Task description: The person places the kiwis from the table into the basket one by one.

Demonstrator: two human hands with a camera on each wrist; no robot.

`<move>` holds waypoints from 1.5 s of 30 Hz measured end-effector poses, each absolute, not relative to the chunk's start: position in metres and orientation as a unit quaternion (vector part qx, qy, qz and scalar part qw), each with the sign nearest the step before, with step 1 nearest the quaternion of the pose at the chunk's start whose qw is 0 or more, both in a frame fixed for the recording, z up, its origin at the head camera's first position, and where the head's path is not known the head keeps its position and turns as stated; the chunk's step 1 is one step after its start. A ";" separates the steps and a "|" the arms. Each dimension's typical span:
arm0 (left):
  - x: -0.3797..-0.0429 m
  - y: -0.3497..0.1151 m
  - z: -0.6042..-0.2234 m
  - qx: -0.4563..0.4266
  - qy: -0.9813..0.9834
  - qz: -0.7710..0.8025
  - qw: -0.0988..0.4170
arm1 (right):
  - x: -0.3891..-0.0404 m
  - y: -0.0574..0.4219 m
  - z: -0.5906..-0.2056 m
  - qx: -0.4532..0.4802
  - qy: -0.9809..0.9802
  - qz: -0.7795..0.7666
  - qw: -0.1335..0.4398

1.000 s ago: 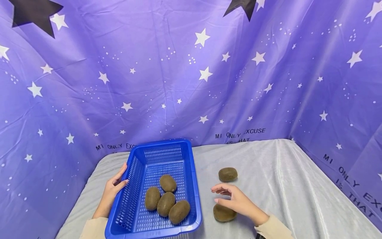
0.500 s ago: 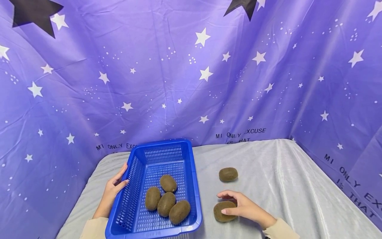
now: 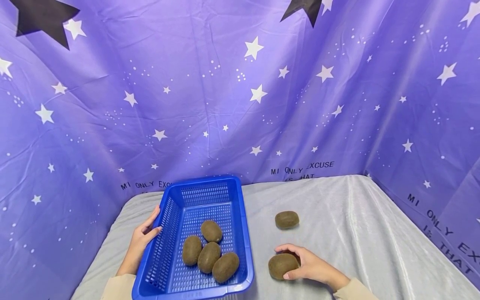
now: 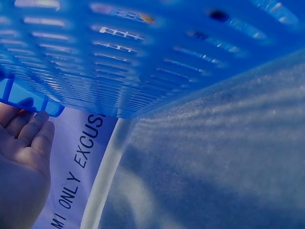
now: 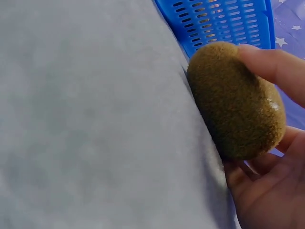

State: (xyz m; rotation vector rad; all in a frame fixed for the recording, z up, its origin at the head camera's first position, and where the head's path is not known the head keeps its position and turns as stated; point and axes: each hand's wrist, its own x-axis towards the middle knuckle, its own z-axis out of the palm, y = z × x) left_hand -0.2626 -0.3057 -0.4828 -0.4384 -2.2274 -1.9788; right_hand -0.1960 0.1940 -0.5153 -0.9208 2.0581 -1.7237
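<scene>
A blue plastic basket [image 3: 248,250] with slotted walls holds several brown, fuzzy kiwis [image 3: 208,257]. At its left side my left hand [image 3: 140,237] grips the rim, thumb over the edge; the left wrist view shows its fingers [image 4: 42,136] curled up beneath the rim. To the right of the basket, my right hand [image 3: 309,264] grips a kiwi [image 3: 281,266] lying on the cloth. The right wrist view has the thumb on one side of this kiwi [image 5: 233,105] and fingers round the other, partly hidden. Farther back lies another single kiwi [image 3: 286,219].
Pale grey cloth [image 3: 348,225] covers the table, with soft folds at the right. Purple curtains [image 3: 210,104] printed with stars and lettering hang behind and on both sides, close to the table's back edge.
My right hand has come down and back from above the nearer kiwi, and its thumb and fingers have closed round it. The left hand and basket have stayed put.
</scene>
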 end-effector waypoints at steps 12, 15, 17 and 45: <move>-0.262 -0.307 -0.483 -0.148 -0.735 -0.658 0.067 | -0.195 0.195 -0.518 -0.319 0.709 -0.608 0.164; -0.262 -0.307 -0.483 -0.149 -0.733 -0.660 0.067 | -0.195 0.195 -0.519 -0.315 0.710 -0.608 0.165; -0.262 -0.307 -0.483 -0.147 -0.734 -0.660 0.067 | -0.195 0.195 -0.519 -0.314 0.713 -0.606 0.163; -0.265 -0.306 -0.486 -0.141 -0.740 -0.653 0.071 | -0.207 0.195 -0.510 -0.278 0.786 -0.546 0.084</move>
